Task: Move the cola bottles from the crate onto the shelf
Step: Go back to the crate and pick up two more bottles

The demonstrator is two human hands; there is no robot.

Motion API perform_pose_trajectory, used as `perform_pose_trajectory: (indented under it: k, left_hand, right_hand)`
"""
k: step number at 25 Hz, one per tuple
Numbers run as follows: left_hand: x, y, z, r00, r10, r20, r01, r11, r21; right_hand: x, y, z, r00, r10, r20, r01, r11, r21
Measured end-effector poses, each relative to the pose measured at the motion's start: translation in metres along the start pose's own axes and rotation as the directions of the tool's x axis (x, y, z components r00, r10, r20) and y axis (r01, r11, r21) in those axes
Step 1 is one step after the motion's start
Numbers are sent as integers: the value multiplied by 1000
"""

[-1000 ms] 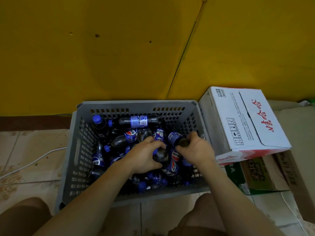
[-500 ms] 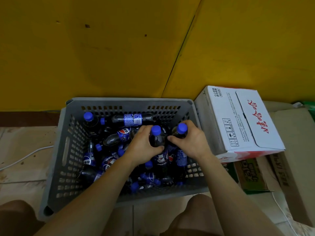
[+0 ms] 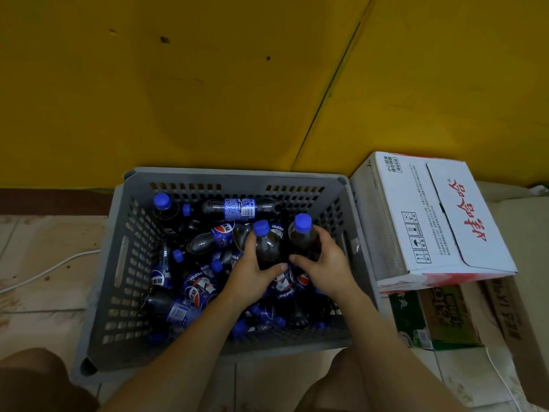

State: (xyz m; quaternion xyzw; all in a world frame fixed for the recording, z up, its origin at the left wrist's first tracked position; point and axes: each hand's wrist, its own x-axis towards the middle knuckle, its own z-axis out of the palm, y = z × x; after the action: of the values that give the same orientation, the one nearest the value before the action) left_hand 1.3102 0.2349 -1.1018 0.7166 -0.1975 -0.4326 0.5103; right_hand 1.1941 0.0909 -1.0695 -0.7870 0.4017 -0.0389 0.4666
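Observation:
A grey slotted plastic crate [image 3: 118, 263] stands on the floor in front of me, with several dark cola bottles with blue caps lying loose in it. My left hand [image 3: 252, 275] grips one cola bottle [image 3: 266, 245] upright around its body, blue cap up. Beside it my right hand [image 3: 325, 263] grips a second upright bottle [image 3: 303, 233], held slightly higher. Both bottles sit above the pile, still inside the crate's outline. One bottle [image 3: 234, 208] lies flat along the far wall. No shelf is in view.
A yellow wall [image 3: 208, 84] rises right behind the crate. A white cardboard box with red lettering [image 3: 430, 215] sits against the crate's right side on top of green and brown cartons [image 3: 439, 316]. A white cable [image 3: 50, 267] runs across the tiled floor at left. My knees are at the bottom.
Both hands went from reaching into the pile to gripping one bottle each, stood them upright, and have raised them slightly.

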Motion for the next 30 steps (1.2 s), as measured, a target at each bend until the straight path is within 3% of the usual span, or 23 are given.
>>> perform_pose_trajectory:
  k: [4,11,17,23,30]
  left_hand:
    - [-4,4,3,997,-18,-71,14,998,-53]
    - [-14,34,-11,992,75,-98,-95,972,-213]
    - [-15,61,-26,982,47,-184,-101,950,-296]
    - [-26,106,-39,968,112,-225,-181,932,-314]
    - [-58,173,-58,960,163,-229,-215,950,-226]
  right_hand:
    - [-6,5,-10,999,-7,-46,9,998,57]
    - [-15,-23,-8,993,-64,-103,95,938,333]
    - [-17,-57,1,977,-70,-203,150,896,418]
    - [-21,-91,8,947,-66,-314,202,882,425]
    - [-48,-155,-19,939,-71,-336,199,909,365]
